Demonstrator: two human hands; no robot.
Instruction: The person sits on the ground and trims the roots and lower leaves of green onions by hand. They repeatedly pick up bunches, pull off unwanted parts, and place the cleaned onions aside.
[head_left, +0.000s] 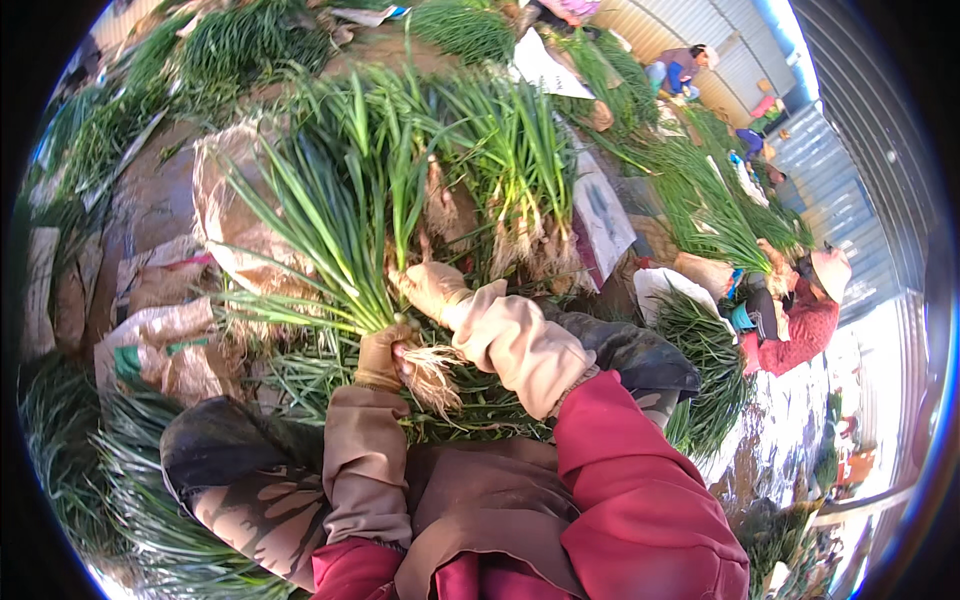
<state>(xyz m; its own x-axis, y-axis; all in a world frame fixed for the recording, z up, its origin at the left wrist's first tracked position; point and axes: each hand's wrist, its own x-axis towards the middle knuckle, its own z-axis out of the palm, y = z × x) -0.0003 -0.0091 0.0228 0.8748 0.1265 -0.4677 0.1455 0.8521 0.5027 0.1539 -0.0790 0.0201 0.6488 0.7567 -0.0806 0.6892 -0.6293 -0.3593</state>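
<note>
My gloved left hand (381, 356) grips a bunch of spring onions or green garlic (337, 247). The leaves fan up and left, while pale stringy roots (433, 375) and reddish bulbs stick out to the right of the fist. Just above it, my gloved right hand (431, 291) has its fingers closed around the lower end of a green stalk (403, 225); the fingertips partly hide that end. Behind both hands lies a pile of the same plants (517, 157), their roots (536, 251) towards me.
Woven sacks (240, 202) lie at the left, with loose greens (165, 487) beside my left knee (217, 442). A white sheet (604, 206) borders the pile. To the right, a person in a red top (802, 330) sits by more greens (697, 352); other people work farther back.
</note>
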